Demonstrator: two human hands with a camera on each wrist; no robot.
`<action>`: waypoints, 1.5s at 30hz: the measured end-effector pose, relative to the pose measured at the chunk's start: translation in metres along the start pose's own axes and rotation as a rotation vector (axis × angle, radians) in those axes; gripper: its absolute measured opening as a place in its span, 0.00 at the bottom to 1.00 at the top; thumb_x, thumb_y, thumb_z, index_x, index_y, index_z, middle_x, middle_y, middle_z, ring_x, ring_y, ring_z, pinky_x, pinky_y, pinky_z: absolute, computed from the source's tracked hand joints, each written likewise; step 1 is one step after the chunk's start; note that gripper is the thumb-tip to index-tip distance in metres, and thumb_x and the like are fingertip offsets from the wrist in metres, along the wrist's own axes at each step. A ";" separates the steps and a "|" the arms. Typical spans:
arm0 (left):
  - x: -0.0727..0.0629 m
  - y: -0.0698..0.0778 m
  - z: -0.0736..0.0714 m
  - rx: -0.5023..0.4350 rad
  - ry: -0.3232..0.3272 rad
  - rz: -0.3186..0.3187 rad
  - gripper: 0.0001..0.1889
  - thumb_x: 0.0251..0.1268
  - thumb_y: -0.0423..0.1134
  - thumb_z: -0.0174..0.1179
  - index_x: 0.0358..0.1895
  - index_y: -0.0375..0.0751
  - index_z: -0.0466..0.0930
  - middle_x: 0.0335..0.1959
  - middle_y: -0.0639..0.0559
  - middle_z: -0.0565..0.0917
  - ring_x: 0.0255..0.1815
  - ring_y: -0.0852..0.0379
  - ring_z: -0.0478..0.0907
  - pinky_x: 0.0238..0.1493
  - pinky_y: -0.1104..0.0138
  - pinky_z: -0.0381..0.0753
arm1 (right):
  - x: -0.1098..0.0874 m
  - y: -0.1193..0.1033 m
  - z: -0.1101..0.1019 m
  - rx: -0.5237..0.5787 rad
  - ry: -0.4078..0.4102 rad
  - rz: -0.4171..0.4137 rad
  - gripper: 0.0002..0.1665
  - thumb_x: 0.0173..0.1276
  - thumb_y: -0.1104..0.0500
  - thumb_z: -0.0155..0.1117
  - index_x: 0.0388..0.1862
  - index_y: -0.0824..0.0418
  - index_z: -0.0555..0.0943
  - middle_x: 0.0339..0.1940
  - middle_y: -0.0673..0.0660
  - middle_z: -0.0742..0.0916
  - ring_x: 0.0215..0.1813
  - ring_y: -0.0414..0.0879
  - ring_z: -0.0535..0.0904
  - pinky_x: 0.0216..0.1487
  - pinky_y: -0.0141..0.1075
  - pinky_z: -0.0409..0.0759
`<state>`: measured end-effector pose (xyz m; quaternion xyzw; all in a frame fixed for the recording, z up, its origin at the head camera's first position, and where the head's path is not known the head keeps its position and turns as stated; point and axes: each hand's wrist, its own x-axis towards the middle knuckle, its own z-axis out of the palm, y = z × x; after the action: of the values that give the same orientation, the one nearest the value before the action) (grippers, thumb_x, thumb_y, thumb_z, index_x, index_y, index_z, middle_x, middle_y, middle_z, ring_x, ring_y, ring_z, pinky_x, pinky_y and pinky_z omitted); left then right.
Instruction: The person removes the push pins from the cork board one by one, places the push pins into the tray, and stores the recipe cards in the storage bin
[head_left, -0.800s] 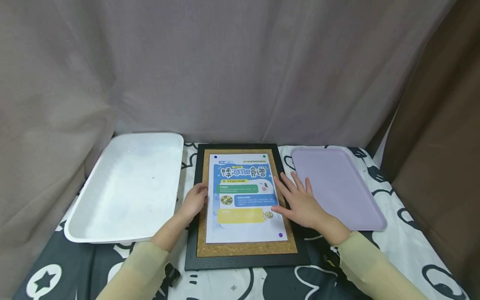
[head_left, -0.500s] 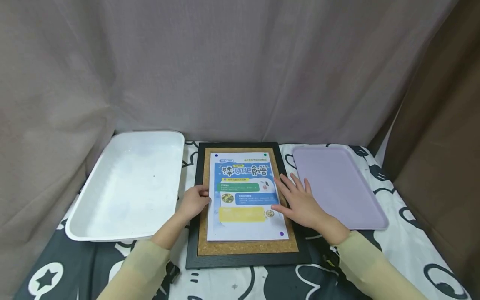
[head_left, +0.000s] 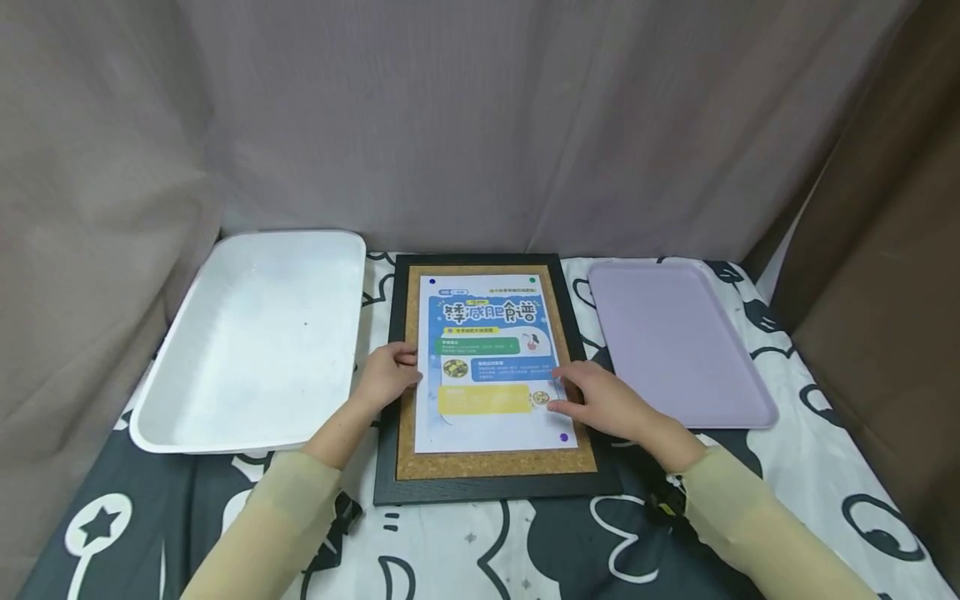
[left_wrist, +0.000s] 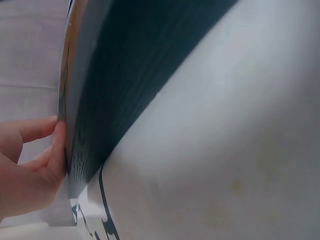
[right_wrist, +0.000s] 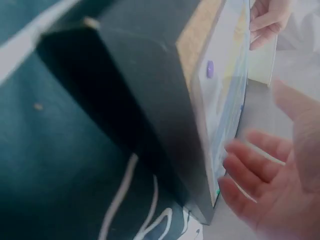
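A printed sheet of paper [head_left: 480, 433] lies on a cork board [head_left: 495, 467] with a black frame [head_left: 487, 489]. Round pins mark its corners: blue [head_left: 432, 282] top left, green [head_left: 532, 280] top right, purple [head_left: 564, 437] bottom right. My left hand [head_left: 384, 377] rests on the frame's left side, fingertips at the paper's left edge; in the left wrist view, the left hand [left_wrist: 35, 170] has bent fingers against the board's side. Over the paper's lower right edge is my right hand [head_left: 603, 400]. Loosely bent, the right hand [right_wrist: 272, 175] holds nothing in the right wrist view.
A deep white tray [head_left: 255, 342] stands left of the board. On the right lies a flat lilac tray [head_left: 682, 342]. A black and white patterned cloth [head_left: 465, 542] covers the table, and a grey curtain [head_left: 450, 125] hangs behind.
My right hand's spread fingers have drawn in and bent. My left fingertips have shifted right to the paper's edge. The head view has tilted down, so everything sits higher in it.
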<state>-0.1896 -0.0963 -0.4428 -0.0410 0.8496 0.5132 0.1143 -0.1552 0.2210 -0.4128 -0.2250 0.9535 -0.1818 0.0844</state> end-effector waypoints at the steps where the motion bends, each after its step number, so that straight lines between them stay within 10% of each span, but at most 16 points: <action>1: 0.000 0.000 0.000 0.000 0.003 -0.006 0.25 0.56 0.25 0.58 0.60 0.27 0.69 0.47 0.36 0.78 0.46 0.47 0.80 0.42 0.66 0.84 | -0.001 0.001 0.001 0.027 -0.035 0.007 0.26 0.60 0.49 0.66 0.52 0.64 0.78 0.36 0.55 0.82 0.39 0.47 0.76 0.40 0.37 0.76; 10: -0.001 0.000 -0.001 0.017 0.026 -0.024 0.25 0.55 0.26 0.59 0.59 0.29 0.70 0.46 0.38 0.79 0.44 0.49 0.80 0.41 0.67 0.84 | -0.007 -0.001 0.007 0.085 -0.175 -0.027 0.05 0.57 0.58 0.68 0.26 0.57 0.81 0.19 0.46 0.75 0.24 0.36 0.68 0.24 0.26 0.69; 28: -0.001 0.006 0.005 0.000 0.059 -0.046 0.25 0.51 0.24 0.58 0.58 0.30 0.72 0.44 0.39 0.78 0.40 0.51 0.80 0.36 0.69 0.84 | -0.003 -0.009 0.001 0.005 -0.333 -0.006 0.12 0.59 0.60 0.66 0.19 0.54 0.75 0.16 0.46 0.72 0.23 0.37 0.67 0.24 0.26 0.65; 45: -0.001 0.004 0.004 0.003 0.053 -0.055 0.26 0.52 0.24 0.58 0.59 0.31 0.71 0.45 0.40 0.78 0.42 0.50 0.80 0.36 0.70 0.84 | -0.009 -0.013 0.004 -0.077 -0.260 -0.023 0.14 0.58 0.59 0.67 0.16 0.52 0.75 0.15 0.45 0.72 0.21 0.36 0.67 0.23 0.26 0.65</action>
<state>-0.1887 -0.0913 -0.4412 -0.0777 0.8517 0.5074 0.1056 -0.1410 0.2132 -0.4108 -0.2608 0.9381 -0.1154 0.1965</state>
